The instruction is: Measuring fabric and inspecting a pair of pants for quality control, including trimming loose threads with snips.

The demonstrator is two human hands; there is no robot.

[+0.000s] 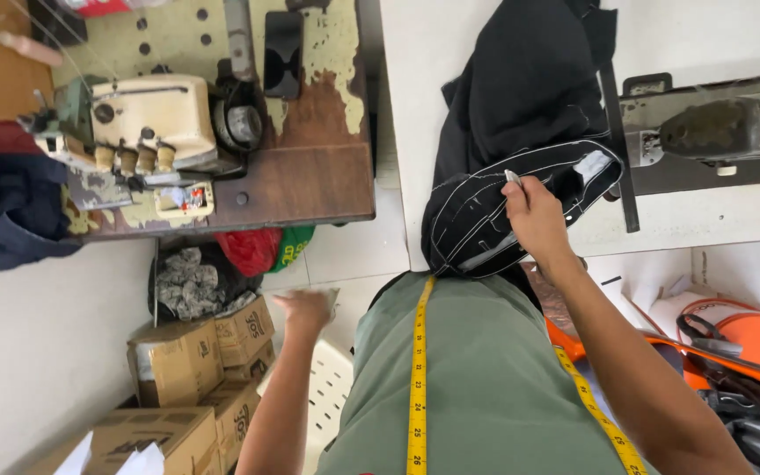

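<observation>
Yellow tape measure (417,369) on chest, right hand (534,215) pinching black garment (494,220) beneath, left hand (305,310) blurred, grip unclear

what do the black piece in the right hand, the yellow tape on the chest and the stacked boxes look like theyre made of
Black garment piece: looks like woven cloth, matte, with white stitch lines and soft folds; the right hand pinches its edge.
Measuring tape: probably flexible vinyl or coated fabric, smooth yellow, drapes limply.
Boxes: brown corrugated cardboard, dull, taped seams, beside the left hand.
</observation>
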